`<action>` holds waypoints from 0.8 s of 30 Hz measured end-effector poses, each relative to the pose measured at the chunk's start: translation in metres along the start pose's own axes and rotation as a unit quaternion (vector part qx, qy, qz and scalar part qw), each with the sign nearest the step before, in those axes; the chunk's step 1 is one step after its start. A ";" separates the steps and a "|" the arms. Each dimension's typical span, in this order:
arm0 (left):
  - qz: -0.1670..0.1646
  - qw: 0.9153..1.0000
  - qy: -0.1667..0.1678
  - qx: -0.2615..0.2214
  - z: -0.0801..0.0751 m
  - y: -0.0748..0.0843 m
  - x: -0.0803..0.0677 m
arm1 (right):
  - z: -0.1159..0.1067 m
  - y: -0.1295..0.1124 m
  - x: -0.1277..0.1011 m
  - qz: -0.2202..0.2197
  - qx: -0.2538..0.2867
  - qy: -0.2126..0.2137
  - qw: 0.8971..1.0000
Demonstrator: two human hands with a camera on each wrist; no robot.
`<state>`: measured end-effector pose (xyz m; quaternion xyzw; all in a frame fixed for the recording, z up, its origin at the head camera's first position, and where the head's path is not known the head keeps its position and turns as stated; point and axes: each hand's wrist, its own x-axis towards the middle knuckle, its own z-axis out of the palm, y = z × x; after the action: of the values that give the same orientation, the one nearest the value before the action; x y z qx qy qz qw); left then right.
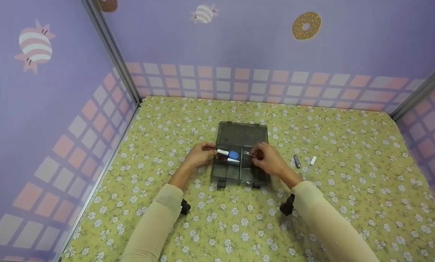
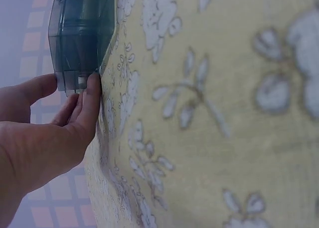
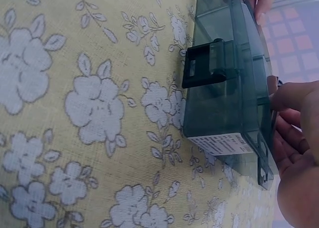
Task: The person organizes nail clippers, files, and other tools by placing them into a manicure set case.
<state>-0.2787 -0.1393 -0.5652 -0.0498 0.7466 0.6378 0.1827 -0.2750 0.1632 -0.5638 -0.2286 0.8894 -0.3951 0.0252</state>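
left hand steadies box edge, fingers straight | right hand pinches small metal piece (over compartment)

Your smoky clear box lies open and flat on the floral worktop, lid back. A white-and-blue tube lies across its left compartments; a small metal piece sits over the right.

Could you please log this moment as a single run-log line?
left hand: steadies organizer box | right hand: pinches small metal item over right compartment | box: open on floral cloth
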 end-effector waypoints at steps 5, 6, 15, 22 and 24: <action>0.009 1.000 0.001 0.000 0.000 -0.001 0.001 | 0.001 0.002 0.001 0.003 -0.003 -0.001 1.000; 0.010 1.000 0.000 -0.002 0.000 -0.002 0.001 | 0.001 0.003 0.001 0.001 -0.003 0.000 1.000; 0.012 1.000 -0.007 -0.002 -0.001 -0.004 0.000 | -0.002 0.003 -0.007 -0.013 0.022 0.016 1.000; 0.022 1.000 -0.009 0.005 0.000 -0.005 0.002 | -0.024 0.002 -0.016 0.002 0.047 0.016 0.999; 0.022 1.000 -0.008 0.003 0.000 -0.005 0.002 | -0.032 0.006 -0.019 0.005 0.047 0.016 0.999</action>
<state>-0.2788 -0.1404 -0.5708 -0.0280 0.7478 0.6399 0.1748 -0.2675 0.1968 -0.5489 -0.2163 0.8714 -0.4397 0.0241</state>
